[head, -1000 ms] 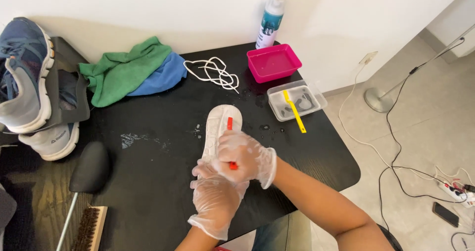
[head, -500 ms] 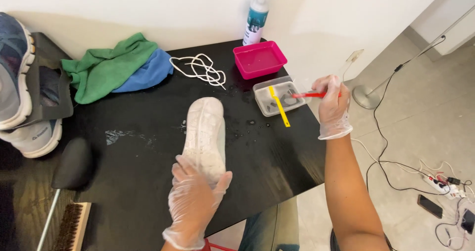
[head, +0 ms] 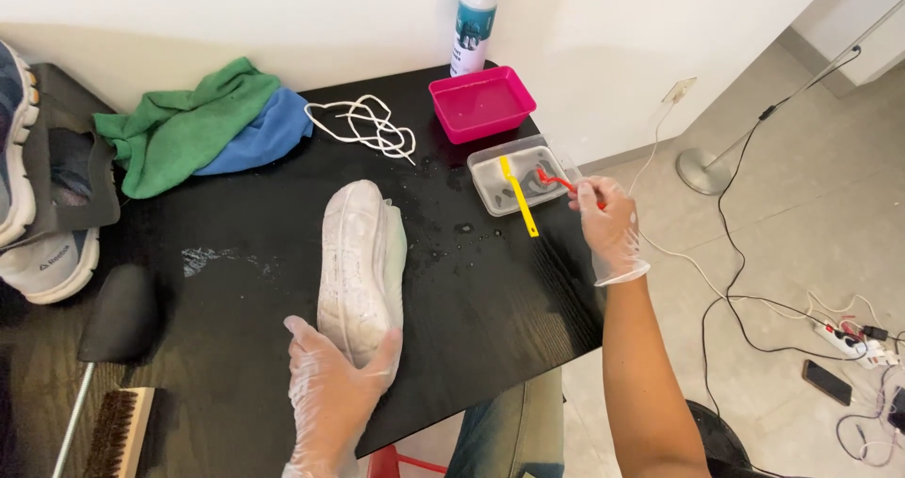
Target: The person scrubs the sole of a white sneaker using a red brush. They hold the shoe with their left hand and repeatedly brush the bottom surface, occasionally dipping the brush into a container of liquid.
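Clear plastic gloves cover both hands. Left hand (head: 335, 384), at the near edge of the black counter (head: 490, 299), has its fingers wrapped around the near end of a white shoe (head: 358, 266), which lies sole up and points away from the wrist. Right hand (head: 603, 222), off to the right and farther out, is closed on the handle of a red toothbrush (head: 554, 180); its head dips into a clear shallow tray (head: 490, 190) holding grey water. A yellow toothbrush (head: 518, 195) rests across that tray, its handle sticking out over the near rim onto the counter. Water drops speckle the counter between shoe and tray.

Beyond the right hand: a pink square tub (head: 482, 103), then a spray bottle (head: 472, 21) against the wall. Beyond the left hand: loose white laces (head: 363, 124), and farther left a green cloth (head: 184, 124) lying over a blue cloth (head: 264, 134).

Left of the left hand: a black brush head on a pale handle (head: 118, 313) and a wooden bristle brush (head: 118, 433) at the near corner. Farther left, a grey trainer (head: 47, 266), partly cut off by the frame.
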